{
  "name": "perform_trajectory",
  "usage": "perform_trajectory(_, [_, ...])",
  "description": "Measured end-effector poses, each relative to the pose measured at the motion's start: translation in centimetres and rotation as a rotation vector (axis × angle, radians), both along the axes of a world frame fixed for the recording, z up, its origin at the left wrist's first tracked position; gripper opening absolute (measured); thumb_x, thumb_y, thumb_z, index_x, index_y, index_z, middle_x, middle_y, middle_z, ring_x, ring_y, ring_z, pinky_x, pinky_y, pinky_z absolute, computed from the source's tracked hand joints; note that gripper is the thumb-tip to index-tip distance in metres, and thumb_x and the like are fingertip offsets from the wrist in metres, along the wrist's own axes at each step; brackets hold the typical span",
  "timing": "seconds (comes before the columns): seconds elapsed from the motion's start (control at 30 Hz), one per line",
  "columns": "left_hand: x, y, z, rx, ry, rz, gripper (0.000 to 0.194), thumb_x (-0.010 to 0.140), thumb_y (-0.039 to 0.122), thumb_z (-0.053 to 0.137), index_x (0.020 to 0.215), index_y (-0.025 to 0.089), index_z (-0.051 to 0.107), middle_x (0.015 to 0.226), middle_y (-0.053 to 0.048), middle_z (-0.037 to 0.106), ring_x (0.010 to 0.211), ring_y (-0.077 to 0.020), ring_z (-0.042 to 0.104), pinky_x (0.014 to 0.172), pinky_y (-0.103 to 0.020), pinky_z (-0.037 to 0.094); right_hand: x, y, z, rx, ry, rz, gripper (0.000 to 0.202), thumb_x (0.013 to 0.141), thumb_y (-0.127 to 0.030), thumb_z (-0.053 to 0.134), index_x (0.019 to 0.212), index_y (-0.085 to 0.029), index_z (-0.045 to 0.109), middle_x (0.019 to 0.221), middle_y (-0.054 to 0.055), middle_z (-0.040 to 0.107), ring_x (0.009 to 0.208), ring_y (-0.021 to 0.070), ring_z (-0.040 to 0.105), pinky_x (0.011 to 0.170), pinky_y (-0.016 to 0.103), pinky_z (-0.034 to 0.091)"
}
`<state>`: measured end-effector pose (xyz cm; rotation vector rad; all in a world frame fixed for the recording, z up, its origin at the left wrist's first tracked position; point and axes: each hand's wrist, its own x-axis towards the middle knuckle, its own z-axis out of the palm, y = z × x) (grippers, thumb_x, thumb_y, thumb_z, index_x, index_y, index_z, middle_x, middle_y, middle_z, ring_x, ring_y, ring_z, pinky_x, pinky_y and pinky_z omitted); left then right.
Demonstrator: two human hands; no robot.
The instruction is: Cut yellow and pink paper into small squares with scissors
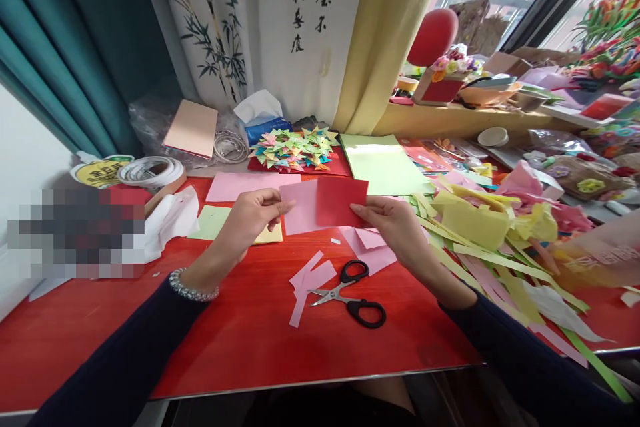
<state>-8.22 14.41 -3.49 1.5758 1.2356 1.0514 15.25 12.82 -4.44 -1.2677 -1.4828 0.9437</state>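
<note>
My left hand [257,217] pinches the left edge of a pink sheet of paper [300,208]. With thumb and fingers closed, my right hand [387,217] grips the right edge of a red piece of paper [341,201]. The red piece overlaps the right part of the pink one, and both are raised above the red table [240,340]. Below them lie scissors [345,293] with black handles, their blades spread apart. Cut pink paper strips [305,287] lie by the blades. A folded pink sheet [370,250] rests behind the scissors.
Paper scraps and strips [475,227] crowd the right side. Colourful folded paper pieces [295,149] are heaped at the back, beside a stack of light green paper [383,163]. White tape rolls [150,172] and a crumpled white tissue [170,220] sit at left.
</note>
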Motion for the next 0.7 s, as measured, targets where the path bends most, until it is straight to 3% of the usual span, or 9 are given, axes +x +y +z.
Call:
perform_trajectory(0.13, [-0.8, 1.0, -0.6, -0.022, 0.101, 0.034, 0.021, 0.069, 0.032, 0.063, 0.061, 0.016, 0.053, 0.054, 0.005, 0.044, 0.051, -0.0077, 0.038, 0.050, -0.022, 0.030, 2.7, 0.9, -0.4, 0.014, 0.187, -0.094, 0.021, 0.072, -0.036, 0.067, 0.076, -0.015, 0.066, 0.071, 0.002, 0.062, 0.065, 0.0124, 0.057, 0.063, 0.027, 0.052])
perform_trajectory(0.33, [0.7, 2.1, -3.6, -0.016, 0.434, 0.101, 0.016, 0.070, 0.031, 0.058, 0.063, 0.017, 0.054, 0.056, 0.003, 0.052, 0.053, -0.0109, 0.046, 0.051, -0.025, 0.030, 4.4, 1.8, -1.1, 0.021, 0.309, -0.183, 0.018, 0.068, -0.033, 0.071, 0.069, -0.016, 0.066, 0.071, 0.001, 0.061, 0.064, 0.0119, 0.059, 0.060, 0.025, 0.054])
perform_trajectory(0.5, [1.8, 2.0, -4.5, 0.122, 0.749, 0.180, 0.010, 0.073, 0.027, 0.052, 0.069, 0.019, 0.057, 0.072, -0.003, 0.063, 0.067, -0.0177, 0.056, 0.058, -0.028, 0.035, 4.3, 1.5, -0.9, 0.008, 0.305, -0.135, 0.018, 0.070, -0.033, 0.069, 0.070, -0.016, 0.066, 0.069, 0.001, 0.062, 0.062, 0.0114, 0.060, 0.059, 0.023, 0.054])
perform_trajectory(0.7, [2.4, 1.7, -4.9, 0.358, 1.066, 0.168, 0.010, 0.075, 0.024, 0.049, 0.067, 0.021, 0.054, 0.069, -0.005, 0.061, 0.079, -0.0246, 0.053, 0.064, -0.033, 0.039, 4.4, 1.3, -0.9, -0.005, 0.292, -0.116, 0.020, 0.071, -0.034, 0.069, 0.077, -0.015, 0.068, 0.073, 0.002, 0.065, 0.062, 0.0117, 0.061, 0.059, 0.023, 0.054])
